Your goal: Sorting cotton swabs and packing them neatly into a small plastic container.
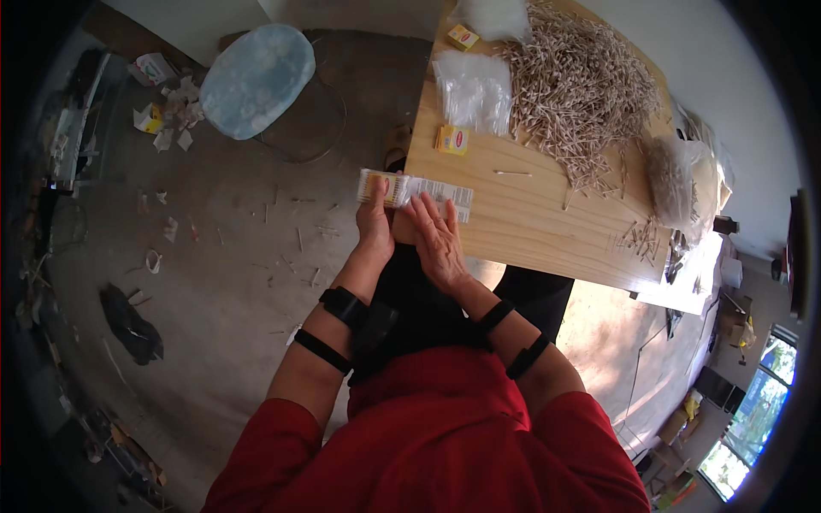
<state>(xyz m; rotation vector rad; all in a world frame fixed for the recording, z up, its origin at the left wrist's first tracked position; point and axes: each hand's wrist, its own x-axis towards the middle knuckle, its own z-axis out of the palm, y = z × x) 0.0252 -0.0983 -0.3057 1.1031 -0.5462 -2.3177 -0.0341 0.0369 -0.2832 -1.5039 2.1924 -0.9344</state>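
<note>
My left hand (374,227) grips a small clear pack of cotton swabs (394,190) with a yellow and red label, just off the table's left edge. The thumb lies over the label. From the pack a white printed plastic flap (460,198) stretches right over the table corner. My right hand (439,248) lies on this flap, fingers extended and slightly apart. A single cotton swab (513,173) lies on the wood to the right. Beyond my hands sits a small yellow label card stack (452,139).
A large heap of loose cotton swabs (581,77) covers the far part of the wooden table (530,222). Clear plastic bags (475,90) and another yellow card (463,36) lie at its left. A filled bag (676,175) stands right. A blue stool (258,81) is far left; litter dots the floor.
</note>
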